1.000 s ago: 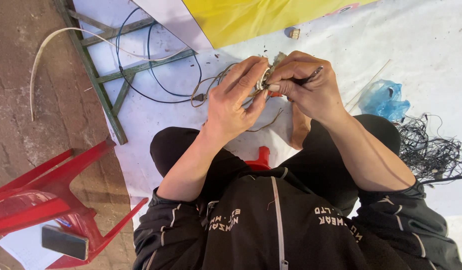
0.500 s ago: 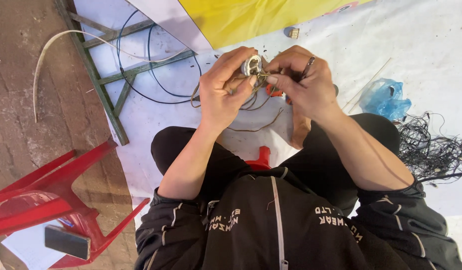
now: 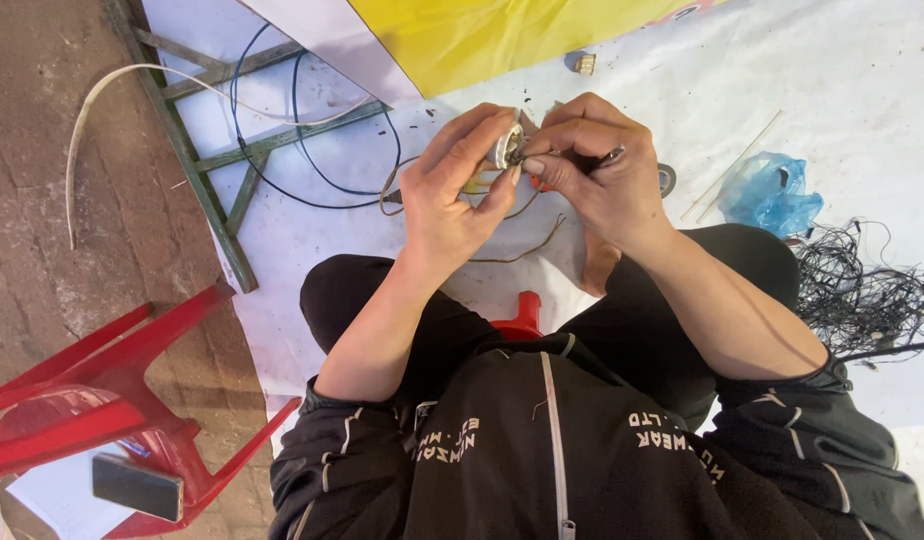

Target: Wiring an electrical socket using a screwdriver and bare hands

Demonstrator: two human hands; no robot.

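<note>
My left hand (image 3: pixel 450 195) grips a small round whitish fitting (image 3: pixel 505 150) with brown wires (image 3: pixel 502 240) trailing from it. My right hand (image 3: pixel 597 165) pinches a thin dark tool (image 3: pixel 607 157) and presses its tip against the fitting. Both hands meet in front of my chest, above my crossed legs in black trousers. I sit on a white sheet (image 3: pixel 862 90) spread on the ground. An orange-red object (image 3: pixel 539 184) shows partly under my right hand.
A red plastic chair (image 3: pixel 102 400) with a dark phone (image 3: pixel 137 487) on it stands at left. A green metal frame (image 3: pixel 232 170), blue cable loop (image 3: pixel 312 130), yellow sheet (image 3: pixel 502 35), blue plastic bag (image 3: pixel 777 195), black wire tangle (image 3: pixel 862 300) and tape roll (image 3: pixel 667 180) lie around.
The hands have turned the fitting and shifted slightly; the right hand's tool tip now sits at the fitting. The view has moved a little.
</note>
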